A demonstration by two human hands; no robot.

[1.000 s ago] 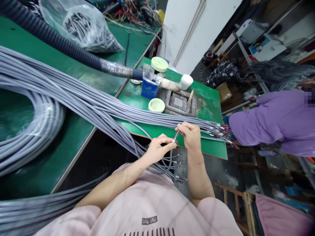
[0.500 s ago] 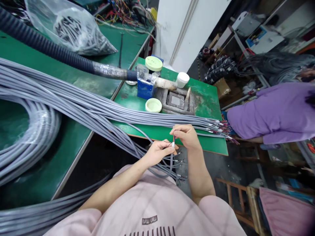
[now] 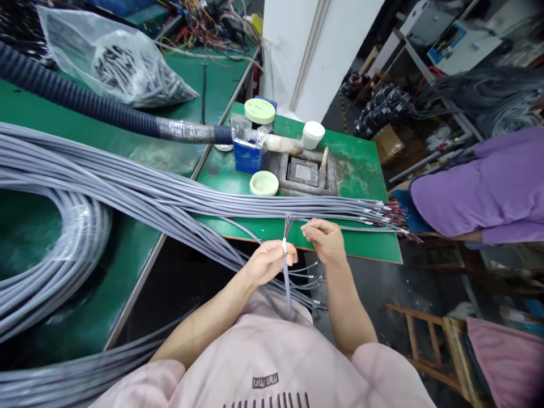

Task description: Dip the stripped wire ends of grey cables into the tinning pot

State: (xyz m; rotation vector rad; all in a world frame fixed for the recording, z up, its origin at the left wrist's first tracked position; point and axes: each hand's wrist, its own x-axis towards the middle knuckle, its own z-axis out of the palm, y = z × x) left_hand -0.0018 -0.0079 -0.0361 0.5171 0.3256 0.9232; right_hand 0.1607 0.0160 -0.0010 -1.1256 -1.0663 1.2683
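My left hand (image 3: 268, 262) pinches a grey cable (image 3: 286, 279) just below its stripped end. A white band (image 3: 284, 244) wraps the cable there, and thin coloured wires (image 3: 289, 225) fan upward from it. The cable's lower part bends down in front of my shirt. My right hand (image 3: 325, 241) hovers just right of the wires, apart from them, its fingers curled and closed with nothing visible in them. Behind both hands, a long bundle of grey cables (image 3: 255, 205) lies across the green bench, its stripped ends (image 3: 393, 215) at the right.
A solder-pot-like block (image 3: 304, 173) sits on the green bench (image 3: 361, 164), near a pale green lid (image 3: 264, 183), a white cup (image 3: 313, 135) and a ribbed hose (image 3: 106, 105). Cable coils (image 3: 85, 243) lie left. More cable ends (image 3: 312, 280) hang below the bench edge. A person in purple (image 3: 463, 187) is at right.
My right hand has drawn away from the wires, which now stand spread and visible. My left hand, still on the cable, has shifted slightly left. The person in purple has moved right.
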